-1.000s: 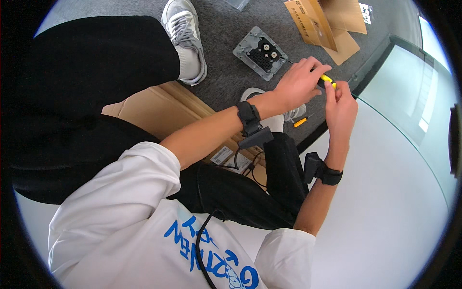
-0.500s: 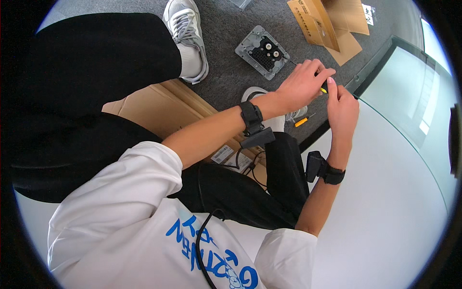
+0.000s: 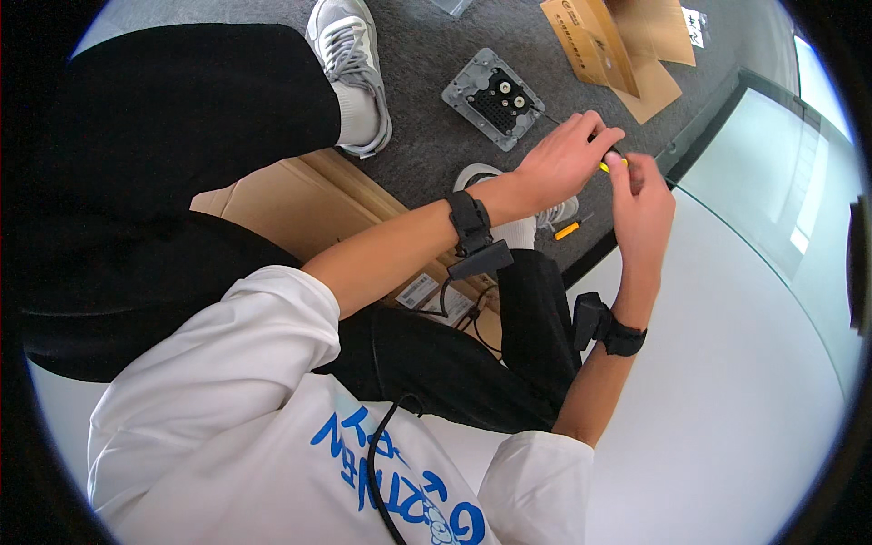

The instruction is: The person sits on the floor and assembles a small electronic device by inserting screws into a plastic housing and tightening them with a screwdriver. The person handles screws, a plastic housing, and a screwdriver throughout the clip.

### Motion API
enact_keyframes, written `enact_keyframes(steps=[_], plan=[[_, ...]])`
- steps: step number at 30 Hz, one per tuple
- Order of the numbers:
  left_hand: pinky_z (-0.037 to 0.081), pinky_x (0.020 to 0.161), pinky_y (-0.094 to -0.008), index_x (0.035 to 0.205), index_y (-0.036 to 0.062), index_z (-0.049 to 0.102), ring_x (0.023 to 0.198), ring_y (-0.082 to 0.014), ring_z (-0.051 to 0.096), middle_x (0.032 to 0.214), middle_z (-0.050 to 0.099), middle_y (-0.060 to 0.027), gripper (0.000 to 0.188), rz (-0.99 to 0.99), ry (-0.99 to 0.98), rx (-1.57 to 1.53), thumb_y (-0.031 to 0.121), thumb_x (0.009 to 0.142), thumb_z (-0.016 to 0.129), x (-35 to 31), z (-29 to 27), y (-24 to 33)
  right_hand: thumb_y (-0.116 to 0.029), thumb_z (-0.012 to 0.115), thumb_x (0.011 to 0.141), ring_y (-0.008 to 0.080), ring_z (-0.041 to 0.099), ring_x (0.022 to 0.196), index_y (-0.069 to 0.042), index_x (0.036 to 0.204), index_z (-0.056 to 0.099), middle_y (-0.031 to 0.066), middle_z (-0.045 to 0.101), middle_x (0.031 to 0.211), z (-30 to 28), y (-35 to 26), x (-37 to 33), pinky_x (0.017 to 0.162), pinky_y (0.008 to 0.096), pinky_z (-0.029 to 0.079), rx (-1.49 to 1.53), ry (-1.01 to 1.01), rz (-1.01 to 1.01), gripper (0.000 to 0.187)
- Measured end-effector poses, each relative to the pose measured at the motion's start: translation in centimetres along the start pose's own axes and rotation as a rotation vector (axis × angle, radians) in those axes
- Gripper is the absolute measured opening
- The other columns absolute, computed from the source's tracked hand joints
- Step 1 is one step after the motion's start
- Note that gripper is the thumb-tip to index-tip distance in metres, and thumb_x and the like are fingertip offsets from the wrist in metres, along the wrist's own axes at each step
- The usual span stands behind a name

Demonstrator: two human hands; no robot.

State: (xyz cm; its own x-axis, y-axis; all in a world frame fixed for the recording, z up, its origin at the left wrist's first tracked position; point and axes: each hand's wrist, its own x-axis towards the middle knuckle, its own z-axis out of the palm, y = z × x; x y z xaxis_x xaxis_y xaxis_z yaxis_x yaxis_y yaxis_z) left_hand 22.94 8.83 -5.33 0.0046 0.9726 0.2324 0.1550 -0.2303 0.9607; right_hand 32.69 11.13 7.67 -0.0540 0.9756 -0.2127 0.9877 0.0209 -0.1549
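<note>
A screwdriver with a black and yellow handle (image 3: 606, 167) is held between both hands. My left hand (image 3: 568, 162) curls around it, and its thin shaft reaches out to the left of the fingers. With thumb and fingers closed, my right hand (image 3: 642, 204) pinches the handle's end; part of the handle is hidden. The shaft points at the right side of a grey housing (image 3: 470, 109) on the carpet, which has a black middle and two round silver parts. Whether the tip touches a screw is too small to tell.
A small orange-handled screwdriver (image 3: 568, 231) lies by my right shoe (image 3: 556, 213). An open cardboard box (image 3: 590, 45) stands beyond my hands. Flat cardboard (image 3: 300, 204) lies between my legs, a glass panel (image 3: 772, 173) at the right. A black cable (image 3: 374, 454) crosses my shirt.
My right hand's fingers have shifted slightly left and turned around the screwdriver handle's end. More yellow of the handle shows. The housing stays in place on the carpet.
</note>
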Motion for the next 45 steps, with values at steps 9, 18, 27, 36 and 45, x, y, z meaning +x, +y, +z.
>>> enact_keyframes(steps=[9, 18, 27, 36, 45], plan=[[0.048, 0.098, -0.0474, 0.127, 0.0074, 0.062, 0.11, -0.0338, 0.059, 0.113, 0.06, -0.0115, 0.05, 0.089, 0.126, 0.07, 0.004, 0.08, 0.078, -0.2, 0.2, -0.6, -0.013, 0.073, 0.093, 0.0313, 0.068, 0.078, -0.002, 0.116, 0.064, 0.0179, 0.067, 0.105, -0.5, 1.0, 0.6, 0.069, 0.0383, 0.053, -0.058, -0.167, 0.043, 0.027], [0.045, 0.094, -0.044, 0.124, 0.0105, 0.066, 0.109, -0.0312, 0.059, 0.115, 0.06, -0.009, 0.049, 0.109, 0.047, 0.134, 0.003, 0.078, 0.078, -0.2, -0.1, -1.4, -0.03, 0.067, 0.1, 0.0348, 0.066, 0.069, 0.0, 0.096, 0.068, 0.0179, 0.069, 0.081, 0.2, 0.0, -0.8, 0.067, 0.0424, 0.052, 0.101, 0.126, -0.209, 0.03], [0.048, 0.092, -0.0429, 0.127, 0.0084, 0.063, 0.108, -0.0315, 0.059, 0.113, 0.059, -0.0103, 0.048, 0.014, -0.019, 0.148, 0.0, 0.08, 0.071, -1.1, -0.4, -0.7, -0.026, 0.069, 0.098, 0.0357, 0.066, 0.073, -0.001, 0.099, 0.067, 0.0163, 0.067, 0.083, 0.8, 0.2, -1.8, 0.066, 0.0409, 0.052, 0.094, 0.123, -0.262, 0.025], [0.052, 0.093, -0.0426, 0.129, 0.0087, 0.062, 0.109, -0.0335, 0.06, 0.115, 0.058, -0.0107, 0.052, 0.005, -0.022, 0.127, 0.003, 0.08, 0.078, -1.5, -0.2, -0.8, -0.022, 0.069, 0.098, 0.0354, 0.067, 0.082, -0.002, 0.119, 0.062, 0.0184, 0.066, 0.105, 0.8, 0.9, -1.0, 0.071, 0.042, 0.053, -0.339, -0.195, 0.101, 0.029], [0.052, 0.093, -0.044, 0.126, 0.0065, 0.062, 0.113, -0.0335, 0.058, 0.116, 0.058, -0.0111, 0.049, 0.004, 0.054, 0.104, 0.005, 0.08, 0.078, -1.9, -0.2, -1.1, -0.022, 0.07, 0.098, 0.0284, 0.068, 0.074, -0.004, 0.122, 0.064, 0.015, 0.071, 0.088, 1.2, 0.5, -1.8, 0.071, 0.0396, 0.054, -0.035, 0.056, -0.136, 0.03]])
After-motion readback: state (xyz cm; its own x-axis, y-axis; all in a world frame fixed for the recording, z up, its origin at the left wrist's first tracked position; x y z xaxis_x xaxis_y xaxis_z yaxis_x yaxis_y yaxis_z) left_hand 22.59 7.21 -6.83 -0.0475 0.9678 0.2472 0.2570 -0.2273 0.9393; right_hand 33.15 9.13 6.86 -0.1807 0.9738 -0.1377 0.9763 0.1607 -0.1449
